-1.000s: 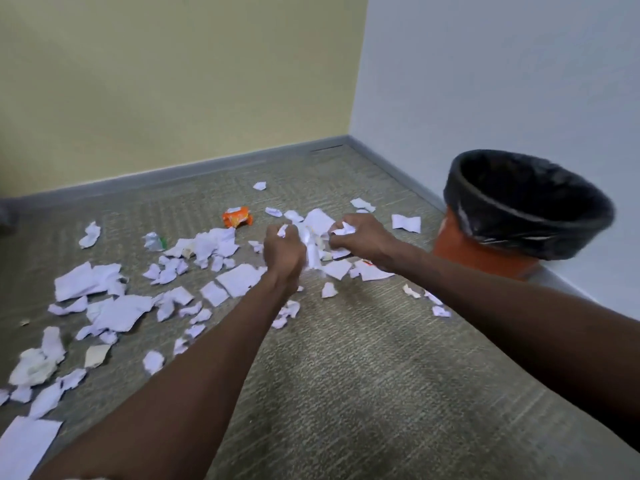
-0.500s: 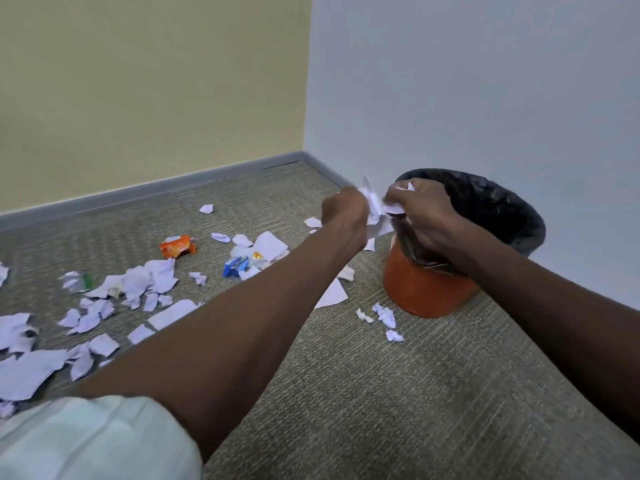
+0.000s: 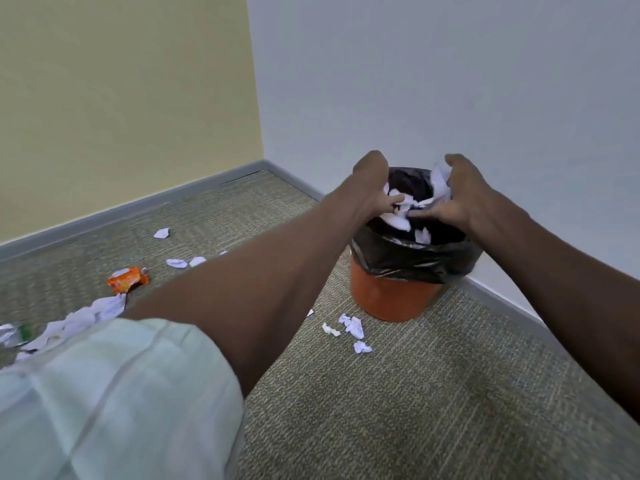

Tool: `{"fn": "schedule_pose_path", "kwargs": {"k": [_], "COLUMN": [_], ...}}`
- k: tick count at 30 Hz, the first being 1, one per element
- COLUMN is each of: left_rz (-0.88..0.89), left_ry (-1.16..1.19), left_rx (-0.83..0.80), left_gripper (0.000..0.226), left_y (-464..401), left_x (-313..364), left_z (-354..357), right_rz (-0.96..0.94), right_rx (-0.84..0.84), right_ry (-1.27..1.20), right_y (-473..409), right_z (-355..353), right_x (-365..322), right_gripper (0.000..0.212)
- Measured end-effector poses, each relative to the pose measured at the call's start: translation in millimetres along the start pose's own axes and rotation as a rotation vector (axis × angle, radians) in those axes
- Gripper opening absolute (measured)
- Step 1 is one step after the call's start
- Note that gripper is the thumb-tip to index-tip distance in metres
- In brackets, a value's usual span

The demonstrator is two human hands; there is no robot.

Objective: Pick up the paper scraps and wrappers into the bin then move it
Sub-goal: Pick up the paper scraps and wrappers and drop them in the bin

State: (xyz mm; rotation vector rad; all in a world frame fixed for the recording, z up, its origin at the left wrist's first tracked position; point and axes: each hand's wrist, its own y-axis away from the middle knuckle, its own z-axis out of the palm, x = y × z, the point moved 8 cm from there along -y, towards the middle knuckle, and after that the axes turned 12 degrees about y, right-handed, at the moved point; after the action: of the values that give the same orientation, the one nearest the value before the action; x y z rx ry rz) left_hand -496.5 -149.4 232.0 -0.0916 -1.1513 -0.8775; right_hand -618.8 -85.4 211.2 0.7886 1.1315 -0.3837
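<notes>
White paper scraps [image 3: 441, 183] fill the right hand's [image 3: 464, 192] curled grip above the bin [image 3: 391, 296] (left hand [image 3: 372, 188] loosening, fingers spread).

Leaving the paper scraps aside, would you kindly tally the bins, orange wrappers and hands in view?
bin: 1
orange wrapper: 1
hands: 2, the left hand and the right hand, which grips paper scraps
Total: 4

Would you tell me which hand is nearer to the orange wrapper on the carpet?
Left. The left hand is over the bin's near-left rim, on the orange wrapper's side; the right hand is over the far-right side.
</notes>
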Motion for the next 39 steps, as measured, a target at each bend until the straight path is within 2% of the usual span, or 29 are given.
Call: {"fn": "schedule_pose_path", "kwargs": {"k": [2, 5, 10, 17, 22, 26, 32, 36, 39], "left_rz": [-0.030, -0.009, 0.037, 0.018, -0.044, -0.060, 0.033, 0.122, 0.126], "left_ry": [0.186, 0.250, 0.356, 0.172, 0.090, 0.100, 0.103, 0.146, 0.175], "left_rx": [-0.026, -0.063, -0.077, -0.062, -0.028, 0.079, 0.281, 0.441, 0.498], "left_gripper": [0.039, 0.046, 0.052, 0.057, 0.065, 0.067, 0.064, 0.059, 0.058], "left_y": [0.9, -1.6, 4.2, 43.1, 104.9, 158.0, 218.4, 251.7, 275.6], "left_x": [2.6, 10.0, 24.0, 51.4, 69.1, 78.2, 77.2, 56.6, 25.9], "left_z": [3.1, 5.8, -18.5, -99.7, -192.7, -287.2, -432.9, -529.3, -584.2], "right_rz": [0.026, -0.022, -0.066, -0.077, -0.034, -0.078, -0.069, -0.029, -0.038], "right_rx": [0.066, 0.194, 0.219, 0.165, 0.011, -0.069, -0.250, -0.309, -0.333], "right_ry": [-0.024, -0.002, -0.008, 0.069, 0.231, 0.432, 0.676, 0.818, 0.923], "right_y": [1.4, 4.5, 11.1, 31.1, 53.7, 74.6, 117.1, 134.1, 147.8], "right_z": [-9.7, -20.1, -14.7, 41.1, 124.3, 207.9, 330.3, 381.1, 404.2], "right_x": [-1.3, -7.4, -7.5, 2.2, 25.1, 52.2, 132.4, 195.7, 242.0], "right_gripper": [0.038, 0.057, 0.053, 0.048, 0.019, 0.048, 0.040, 0.044, 0.048]}}
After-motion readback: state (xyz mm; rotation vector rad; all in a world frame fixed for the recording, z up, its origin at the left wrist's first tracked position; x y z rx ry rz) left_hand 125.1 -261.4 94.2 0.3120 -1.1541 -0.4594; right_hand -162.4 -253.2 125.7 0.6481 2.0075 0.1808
